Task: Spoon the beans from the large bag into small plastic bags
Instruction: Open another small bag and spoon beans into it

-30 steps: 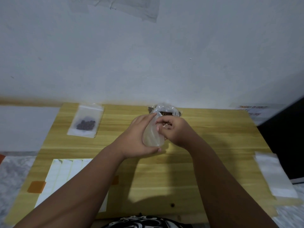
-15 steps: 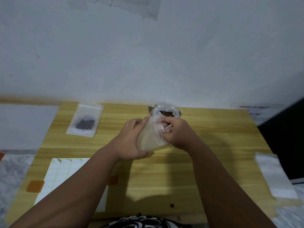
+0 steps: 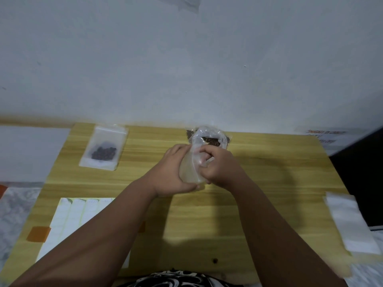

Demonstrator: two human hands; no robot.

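Pale wooden tabletop (image 3: 269, 183) pushed up against a plain white wall (image 3: 186, 69), and all the action is at the middle of the far edge. The left hand (image 3: 172, 172) wraps around the small plastic bag (image 3: 189, 170) from its left side, fingers curled behind it, thumb across the bottom, holding it upright above the wood. The right hand (image 3: 219, 168) comes in from the other side, fingers curled tight and pinching the bag near its open mouth; whether it holds anything besides, I can't tell. Right behind both hands, against the wall, sits the large bag (image 3: 209, 137), its clear top gaping and dark beans (image 3: 211, 140) showing inside. Over at the far left corner lies a filled bag (image 3: 103, 150), flat, with a dark cluster in its lower half. A label sheet (image 3: 68, 222) lies at the near left corner, and a stack of empty bags (image 3: 350, 222) lies along the right edge.
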